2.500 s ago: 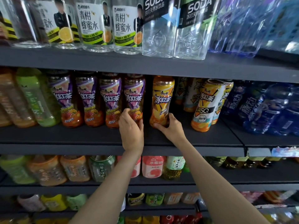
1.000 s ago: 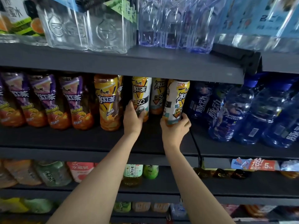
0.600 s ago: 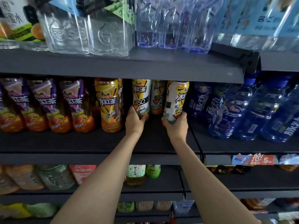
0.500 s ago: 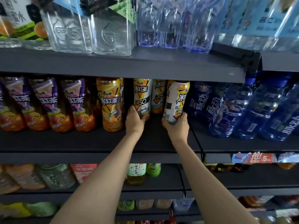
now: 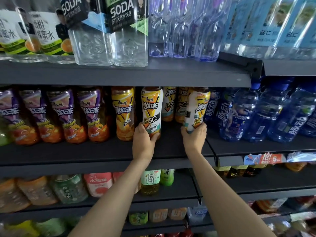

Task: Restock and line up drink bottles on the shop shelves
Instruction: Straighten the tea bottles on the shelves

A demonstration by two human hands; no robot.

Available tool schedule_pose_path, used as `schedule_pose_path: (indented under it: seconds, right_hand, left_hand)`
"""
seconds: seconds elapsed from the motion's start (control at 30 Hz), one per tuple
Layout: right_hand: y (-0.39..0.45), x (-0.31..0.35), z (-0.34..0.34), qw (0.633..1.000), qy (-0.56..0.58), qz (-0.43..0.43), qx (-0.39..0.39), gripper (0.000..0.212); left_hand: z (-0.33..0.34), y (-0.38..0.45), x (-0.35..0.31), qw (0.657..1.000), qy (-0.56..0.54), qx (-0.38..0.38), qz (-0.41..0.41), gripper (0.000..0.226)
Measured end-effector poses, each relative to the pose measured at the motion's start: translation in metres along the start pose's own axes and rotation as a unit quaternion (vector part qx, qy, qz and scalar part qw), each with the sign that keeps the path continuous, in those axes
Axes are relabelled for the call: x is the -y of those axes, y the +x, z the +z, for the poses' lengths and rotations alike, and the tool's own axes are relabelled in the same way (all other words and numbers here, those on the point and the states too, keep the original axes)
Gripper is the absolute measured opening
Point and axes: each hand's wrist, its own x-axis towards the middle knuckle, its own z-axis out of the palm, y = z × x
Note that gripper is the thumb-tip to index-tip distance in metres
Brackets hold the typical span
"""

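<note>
On the middle shelf (image 5: 85, 151), left to right: four purple tea bottles (image 5: 65, 115) of amber drink, one yellow bottle (image 5: 123, 113). Your left hand (image 5: 143, 142) wraps the base of a white-labelled tea bottle (image 5: 151, 108); your right hand (image 5: 194, 136) grips a second white bottle (image 5: 196, 110), tilted. Blue bottles (image 5: 246, 113) follow. Since half a second ago, the left bottle stands nearer the front.
</note>
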Motion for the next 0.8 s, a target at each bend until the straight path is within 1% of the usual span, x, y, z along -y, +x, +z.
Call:
schedule_pose_path:
  seconds: [0.03, 0.1, 0.17, 0.2, 0.23, 0.27, 0.3, 0.33, 0.37, 0.4, 0.43, 0.57, 0.63, 0.73, 0.8]
  right_hand:
    - [0.003, -0.001, -0.003, 1.000, -0.004, 0.008, -0.004, 0.055]
    - [0.013, -0.003, -0.008, 1.000, -0.018, 0.012, 0.013, 0.055]
    - [0.015, -0.002, -0.013, 0.999, -0.032, 0.001, 0.018, 0.063]
    - [0.010, -0.001, -0.016, 0.999, -0.038, -0.016, -0.006, 0.069]
    - [0.002, 0.001, -0.016, 0.997, -0.040, -0.049, -0.046, 0.071]
    - [-0.009, 0.003, -0.014, 0.991, -0.035, -0.100, -0.083, 0.068]
    - [-0.019, 0.005, -0.010, 0.984, -0.028, -0.155, -0.087, 0.061]
    - [-0.026, 0.007, -0.002, 0.978, -0.026, -0.198, -0.056, 0.054]
    - [-0.027, 0.009, 0.006, 0.976, -0.029, -0.215, -0.002, 0.051]
    - [-0.023, 0.012, 0.015, 0.976, -0.041, -0.207, 0.055, 0.053]
    - [-0.013, 0.016, 0.024, 0.976, -0.058, -0.189, 0.093, 0.058]
    - [0.024, 0.027, 0.058, 0.975, -0.079, -0.141, 0.155, 0.076]
    - [0.029, 0.030, 0.073, 0.977, -0.092, -0.114, 0.153, 0.080]
    - [0.029, 0.036, 0.085, 0.986, -0.090, -0.077, 0.119, 0.077]
    - [0.031, 0.039, 0.088, 0.987, -0.088, -0.058, 0.119, 0.075]
  left_hand:
    - [-0.003, -0.003, 0.001, 1.000, 0.005, -0.001, 0.009, 0.057]
    - [-0.009, -0.005, 0.004, 0.999, 0.024, 0.003, 0.027, 0.057]
    - [-0.017, -0.007, 0.009, 0.998, 0.056, 0.006, 0.041, 0.060]
    - [-0.021, -0.007, 0.011, 0.996, 0.071, 0.005, 0.048, 0.061]
    - [-0.025, -0.008, 0.013, 0.995, 0.082, 0.004, 0.056, 0.063]
    - [-0.028, -0.008, 0.015, 0.994, 0.086, 0.001, 0.063, 0.063]
    - [-0.029, -0.009, 0.017, 0.994, 0.084, -0.002, 0.065, 0.064]
    - [-0.030, -0.009, 0.017, 0.995, 0.081, -0.007, 0.064, 0.064]
    - [-0.030, -0.009, 0.018, 0.995, 0.077, -0.012, 0.061, 0.064]
    - [-0.029, -0.010, 0.018, 0.996, 0.071, -0.016, 0.056, 0.063]
    - [-0.028, -0.011, 0.017, 0.997, 0.063, -0.019, 0.051, 0.062]
    - [-0.024, -0.012, 0.015, 0.997, 0.055, -0.026, 0.047, 0.059]
    - [-0.024, -0.011, 0.016, 0.997, 0.056, -0.020, 0.050, 0.058]
    - [-0.022, -0.009, 0.018, 0.997, 0.056, -0.012, 0.054, 0.060]
    - [-0.022, -0.008, 0.020, 0.997, 0.055, -0.014, 0.060, 0.062]
